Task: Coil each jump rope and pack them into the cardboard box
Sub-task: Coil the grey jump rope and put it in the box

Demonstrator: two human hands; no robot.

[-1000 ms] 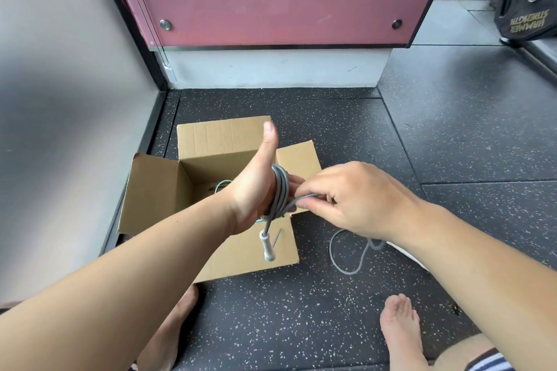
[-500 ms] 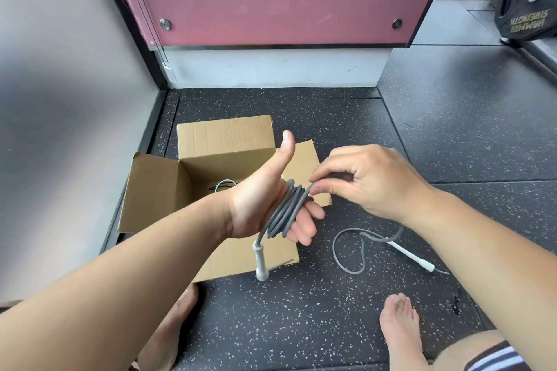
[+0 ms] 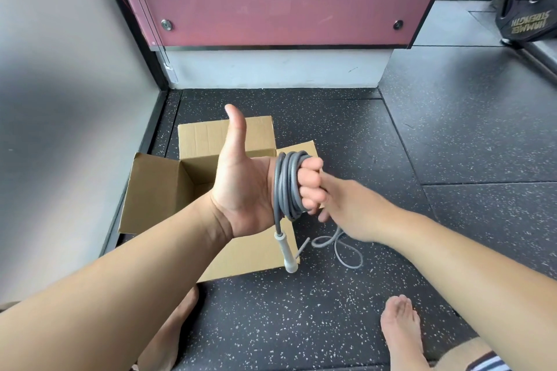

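Swung down since the earlier view, the right hand [image 3: 352,211] reaches under the coil at 4 o'clock, fingertips hidden, grip unclear. Fingers [image 3: 310,181] of the left hand [image 3: 241,190] curl round the grey rubber jump rope [image 3: 286,187]; its white plastic handle [image 3: 284,250] dangles at 6 o'clock. Winding looks nearly done: some slack lies on the black speckled floor [image 3: 452,129], and the brown cardboard box [image 3: 150,190] at 9 o'clock awaits.

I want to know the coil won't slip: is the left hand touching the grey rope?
Touching. The head view shows the grey rope looped around the left hand, whose fingers curl over the loops.
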